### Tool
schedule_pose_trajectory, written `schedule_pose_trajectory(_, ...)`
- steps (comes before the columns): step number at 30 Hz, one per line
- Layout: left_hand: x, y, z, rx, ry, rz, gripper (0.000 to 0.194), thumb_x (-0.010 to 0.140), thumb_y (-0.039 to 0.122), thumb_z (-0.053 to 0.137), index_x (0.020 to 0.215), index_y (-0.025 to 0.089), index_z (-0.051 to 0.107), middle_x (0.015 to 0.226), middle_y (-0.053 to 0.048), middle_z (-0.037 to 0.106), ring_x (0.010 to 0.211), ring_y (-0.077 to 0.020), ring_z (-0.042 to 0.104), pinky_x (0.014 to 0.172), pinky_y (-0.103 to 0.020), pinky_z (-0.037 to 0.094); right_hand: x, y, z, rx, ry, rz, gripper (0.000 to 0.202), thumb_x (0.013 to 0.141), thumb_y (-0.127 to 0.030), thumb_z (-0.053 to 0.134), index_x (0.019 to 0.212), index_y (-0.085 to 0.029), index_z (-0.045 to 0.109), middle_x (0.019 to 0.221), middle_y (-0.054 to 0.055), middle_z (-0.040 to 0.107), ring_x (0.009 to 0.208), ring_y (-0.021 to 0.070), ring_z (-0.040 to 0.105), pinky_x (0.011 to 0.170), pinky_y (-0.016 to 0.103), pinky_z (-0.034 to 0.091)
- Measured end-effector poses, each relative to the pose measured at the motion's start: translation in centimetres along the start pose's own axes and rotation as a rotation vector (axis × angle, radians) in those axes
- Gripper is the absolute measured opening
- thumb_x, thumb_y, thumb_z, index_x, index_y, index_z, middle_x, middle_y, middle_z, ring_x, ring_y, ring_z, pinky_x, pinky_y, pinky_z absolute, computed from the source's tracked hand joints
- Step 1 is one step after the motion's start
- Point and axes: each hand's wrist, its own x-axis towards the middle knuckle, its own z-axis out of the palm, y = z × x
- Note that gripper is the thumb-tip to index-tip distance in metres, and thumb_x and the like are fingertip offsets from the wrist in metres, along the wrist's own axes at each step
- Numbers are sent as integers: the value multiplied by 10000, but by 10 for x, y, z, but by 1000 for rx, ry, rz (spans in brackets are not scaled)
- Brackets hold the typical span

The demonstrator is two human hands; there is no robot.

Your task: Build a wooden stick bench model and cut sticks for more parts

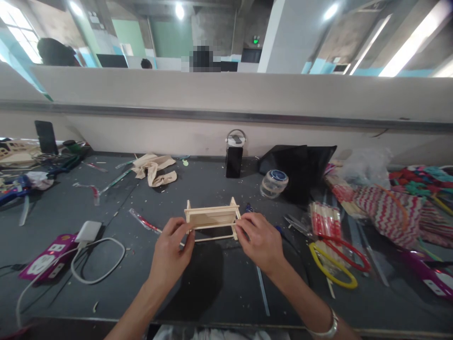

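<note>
A small frame of pale wooden sticks (212, 209) is between my two hands, above the dark table. Two long rails, a flat panel and upright end pieces make it up. My left hand (172, 243) pinches its left end with thumb and fingers. At the right end, my right hand (260, 238) closes its fingertips on the frame's corner. Both hands partly cover the ends they grip. Just left of my left hand lies a thin red-and-clear wrapper (143, 221). Behind my right hand shows a bit of a dark blue tool (249, 208).
Beyond the frame stand a phone (234, 163) and a lidded clear jar (274, 184). Scissors with yellow and red handles (334, 276) and a pack of red-and-white sticks (325, 219) lie right. Crumpled brown paper (155, 169), a purple power strip (49, 259) and a white cable (122, 262) lie left.
</note>
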Motion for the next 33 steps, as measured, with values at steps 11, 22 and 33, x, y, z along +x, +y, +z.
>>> schedule_pose_trajectory(11,2,0,3,80,5,46,146,861,176,510,962,186,614,933,-60,543,825,-166,553,728,-300,457,-4,6,-1,74,-10,19,186,864,-214,536,1033,-178,604,983,70,641,948,200,591,846,313,472)
schedule_pose_trajectory(22,3,0,2,181,-32,38,210,864,237,516,1056,190,589,1020,-81,503,795,-167,550,730,-329,470,-24,54,-15,-35,-16,183,324,810,-150,463,1118,-159,564,968,87,658,916,222,606,829,367,490)
schedule_pose_trajectory(33,3,-2,1,47,7,-20,204,862,237,532,1047,195,608,1007,-59,538,929,-183,568,808,-310,476,-33,71,12,-374,-413,161,484,760,-95,503,1242,-126,527,1017,129,620,905,257,568,797,367,423)
